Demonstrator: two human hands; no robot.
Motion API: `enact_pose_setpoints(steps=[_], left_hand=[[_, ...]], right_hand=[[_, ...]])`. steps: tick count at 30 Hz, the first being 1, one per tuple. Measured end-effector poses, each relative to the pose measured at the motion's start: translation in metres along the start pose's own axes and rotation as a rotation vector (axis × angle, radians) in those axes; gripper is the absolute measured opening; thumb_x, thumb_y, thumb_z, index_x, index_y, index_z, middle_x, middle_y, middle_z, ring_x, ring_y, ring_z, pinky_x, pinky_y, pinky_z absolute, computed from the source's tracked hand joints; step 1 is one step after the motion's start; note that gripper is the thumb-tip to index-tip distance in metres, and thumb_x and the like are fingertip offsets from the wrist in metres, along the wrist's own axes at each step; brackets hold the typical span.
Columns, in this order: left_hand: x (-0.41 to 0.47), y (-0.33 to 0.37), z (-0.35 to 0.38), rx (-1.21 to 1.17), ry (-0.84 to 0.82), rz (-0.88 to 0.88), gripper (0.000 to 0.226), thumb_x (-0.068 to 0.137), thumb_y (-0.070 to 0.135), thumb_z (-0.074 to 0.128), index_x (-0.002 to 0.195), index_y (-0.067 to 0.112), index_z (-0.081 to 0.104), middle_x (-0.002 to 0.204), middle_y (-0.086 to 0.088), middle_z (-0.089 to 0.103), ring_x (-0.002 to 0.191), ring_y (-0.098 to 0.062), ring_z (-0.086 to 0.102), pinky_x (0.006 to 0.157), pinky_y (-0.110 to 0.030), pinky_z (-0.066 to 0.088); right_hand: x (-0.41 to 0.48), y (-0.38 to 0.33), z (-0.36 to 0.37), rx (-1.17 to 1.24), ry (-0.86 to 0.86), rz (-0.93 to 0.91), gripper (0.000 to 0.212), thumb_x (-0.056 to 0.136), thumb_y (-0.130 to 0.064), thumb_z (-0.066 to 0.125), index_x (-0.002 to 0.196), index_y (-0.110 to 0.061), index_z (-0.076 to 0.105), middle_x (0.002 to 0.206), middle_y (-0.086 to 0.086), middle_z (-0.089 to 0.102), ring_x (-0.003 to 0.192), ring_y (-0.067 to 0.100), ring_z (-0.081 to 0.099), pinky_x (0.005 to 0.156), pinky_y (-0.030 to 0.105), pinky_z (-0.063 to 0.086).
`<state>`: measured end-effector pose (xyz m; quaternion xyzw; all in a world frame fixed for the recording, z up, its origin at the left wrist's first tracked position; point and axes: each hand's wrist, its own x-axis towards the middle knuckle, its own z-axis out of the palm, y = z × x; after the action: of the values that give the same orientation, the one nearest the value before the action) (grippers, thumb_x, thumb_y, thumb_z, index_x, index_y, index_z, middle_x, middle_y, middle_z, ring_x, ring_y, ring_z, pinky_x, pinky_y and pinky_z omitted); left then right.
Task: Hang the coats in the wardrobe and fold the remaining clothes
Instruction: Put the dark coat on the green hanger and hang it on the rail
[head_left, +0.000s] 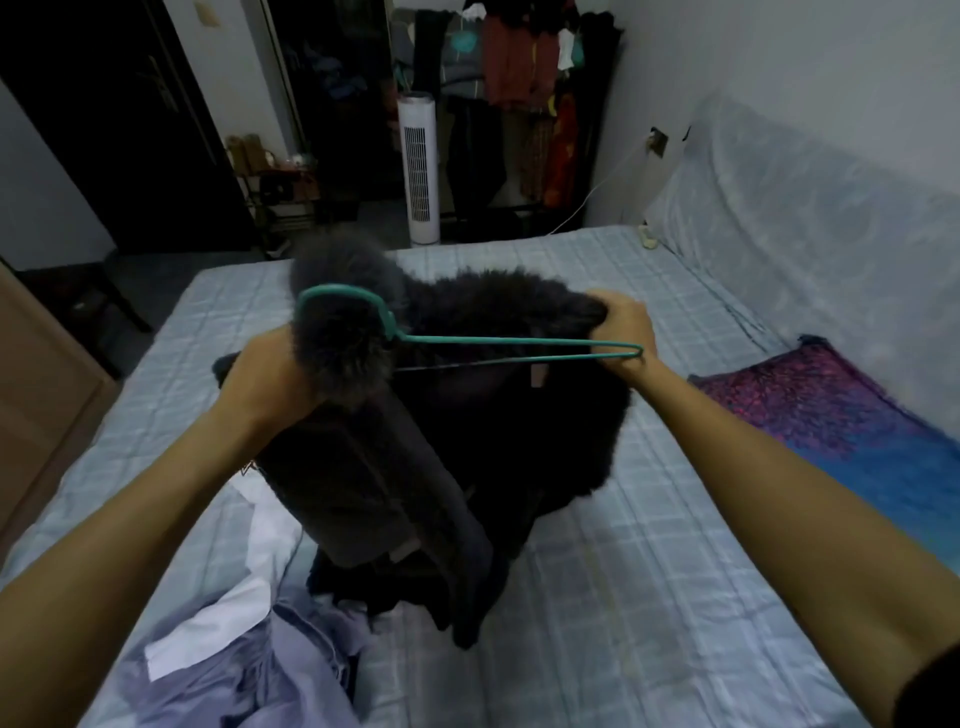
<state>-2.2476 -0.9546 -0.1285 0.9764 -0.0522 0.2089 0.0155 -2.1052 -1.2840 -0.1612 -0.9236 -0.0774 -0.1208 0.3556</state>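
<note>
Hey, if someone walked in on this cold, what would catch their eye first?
The dark furry coat held up mid-frame over the bed, gripped by the left hand and right hand, with a teal hanger across its top. Then the purple-blue blanket at right, and pale crumpled clothes at lower left.

**Two arms lifted, two firm grips**

Both bare forearms reach forward and upward from the lower corners of the view. The wrists are at about the same height and well apart. The left hand (270, 376) shows its back to the camera, its fingers curled out of sight into one shoulder of the black furry coat (519, 415). The right hand (626, 332), knuckles up, clutches the coat's other shoulder with its fingers buried in the fur. A dark sleeve edge (935, 691) shows near the right elbow.
</note>
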Motion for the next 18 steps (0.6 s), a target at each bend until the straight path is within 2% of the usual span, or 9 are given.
enact_pose_setpoints(steps=[2, 4, 6, 8, 12, 14, 16, 18], left_hand=[[0.002, -0.009, -0.005, -0.014, -0.021, -0.038, 0.016, 0.069, 0.005, 0.059, 0.064, -0.011, 0.061, 0.065, -0.031, 0.06, 0.055, -0.048, 0.058, 0.049, -0.043, 0.046], [0.001, -0.015, -0.008, -0.041, -0.002, -0.087, 0.012, 0.068, -0.006, 0.071, 0.067, -0.011, 0.06, 0.069, -0.033, 0.06, 0.059, -0.049, 0.058, 0.053, -0.044, 0.046], [-0.002, -0.015, -0.006, -0.035, 0.007, -0.144, 0.013, 0.071, -0.006, 0.071, 0.076, -0.01, 0.059, 0.078, -0.033, 0.06, 0.067, -0.049, 0.059, 0.058, -0.046, 0.046], [-0.003, -0.013, -0.002, -0.009, 0.058, -0.226, 0.013, 0.082, 0.0, 0.061, 0.09, -0.009, 0.057, 0.091, -0.033, 0.059, 0.078, -0.05, 0.058, 0.063, -0.049, 0.045], [0.0, -0.013, -0.001, 0.051, 0.151, -0.317, 0.013, 0.09, -0.003, 0.049, 0.102, -0.007, 0.049, 0.095, -0.032, 0.054, 0.076, -0.051, 0.054, 0.056, -0.049, 0.038], [0.004, -0.012, -0.002, 0.097, 0.165, -0.303, 0.017, 0.088, -0.007, 0.048, 0.105, -0.008, 0.049, 0.097, -0.031, 0.051, 0.073, -0.05, 0.054, 0.054, -0.052, 0.041], [0.012, -0.006, -0.002, 0.162, 0.13, -0.33, 0.024, 0.089, -0.006, 0.045, 0.113, -0.007, 0.05, 0.103, -0.029, 0.048, 0.078, -0.048, 0.055, 0.054, -0.049, 0.04], [0.019, 0.01, 0.002, 0.201, 0.079, -0.342, 0.03, 0.091, -0.003, 0.041, 0.119, -0.003, 0.051, 0.108, -0.026, 0.049, 0.083, -0.045, 0.057, 0.056, -0.046, 0.041]], right_hand=[[0.009, -0.004, -0.014, 0.008, -0.014, -0.039, 0.04, 0.07, -0.005, 0.056, 0.103, -0.022, 0.072, 0.098, 0.006, 0.073, 0.096, 0.024, 0.065, 0.08, 0.028, 0.048], [0.014, -0.012, -0.024, -0.01, -0.035, -0.071, 0.049, 0.069, 0.006, 0.053, 0.105, -0.021, 0.071, 0.097, 0.007, 0.072, 0.094, 0.023, 0.065, 0.076, 0.024, 0.045], [0.015, -0.023, -0.026, -0.042, -0.024, -0.131, 0.047, 0.07, 0.005, 0.054, 0.105, -0.021, 0.072, 0.097, 0.007, 0.073, 0.092, 0.025, 0.065, 0.073, 0.025, 0.044], [0.013, -0.037, -0.023, -0.052, 0.0, -0.173, 0.044, 0.071, 0.0, 0.056, 0.105, -0.024, 0.071, 0.096, 0.006, 0.073, 0.091, 0.026, 0.065, 0.072, 0.028, 0.045], [0.011, -0.056, -0.016, -0.095, -0.014, -0.202, 0.041, 0.072, -0.009, 0.057, 0.105, -0.029, 0.069, 0.095, 0.004, 0.072, 0.089, 0.029, 0.064, 0.071, 0.035, 0.05], [0.01, -0.062, -0.013, -0.071, -0.062, -0.153, 0.032, 0.07, -0.009, 0.055, 0.095, -0.025, 0.068, 0.088, 0.005, 0.071, 0.085, 0.03, 0.064, 0.069, 0.037, 0.051], [0.009, -0.072, -0.01, -0.056, -0.101, -0.091, 0.009, 0.072, -0.01, 0.054, 0.072, -0.017, 0.06, 0.074, 0.007, 0.066, 0.075, 0.03, 0.061, 0.059, 0.035, 0.045], [0.006, -0.089, -0.009, 0.021, -0.113, -0.034, 0.019, 0.075, -0.012, 0.052, 0.058, -0.017, 0.046, 0.061, 0.003, 0.054, 0.062, 0.025, 0.052, 0.05, 0.032, 0.033]])
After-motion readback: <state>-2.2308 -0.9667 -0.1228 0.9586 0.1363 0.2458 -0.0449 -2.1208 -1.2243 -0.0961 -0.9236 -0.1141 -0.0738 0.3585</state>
